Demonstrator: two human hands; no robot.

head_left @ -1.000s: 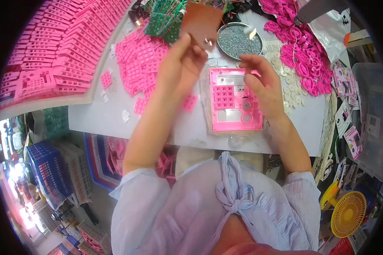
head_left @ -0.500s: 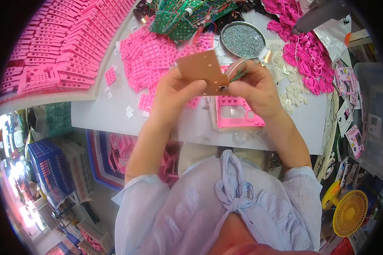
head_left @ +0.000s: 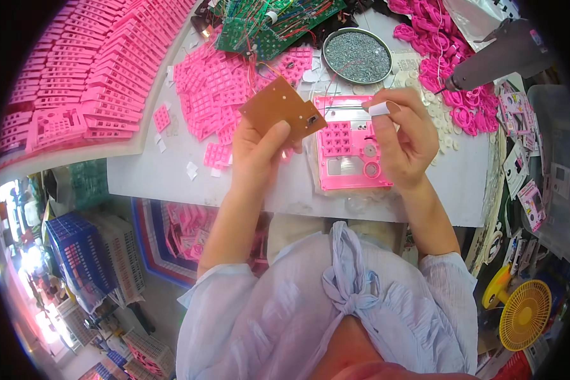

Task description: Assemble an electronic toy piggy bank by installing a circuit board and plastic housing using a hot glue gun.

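Note:
My left hand [head_left: 258, 149] grips a brown circuit board [head_left: 278, 109] by its lower edge, thumb on top. The board is tilted above the work table, its plain brown side showing, with a small dark part near the right corner. My right hand [head_left: 406, 136] is closed with thumb and fingers around a small white slip [head_left: 380, 108], its fingers bent over the right side of a pink plastic casing [head_left: 344, 166]. That casing lies on the table with a keypad of square keys [head_left: 337, 139] in it, partly covered by my right hand.
Pink keypads [head_left: 209, 95] lie heaped behind my left hand, green circuit boards with wires [head_left: 266, 38] beyond. A round tin of small metal screws [head_left: 358, 57] stands behind the casing. A dark electric screwdriver [head_left: 500, 57] hangs at right above pink straps [head_left: 468, 114]. Stacked pink casings [head_left: 107, 76] fill the upper left.
My right hand has left the board and moved right, over the casing, now showing the white slip. The left hand keeps the board, now turned and shifted left; the casing is more exposed.

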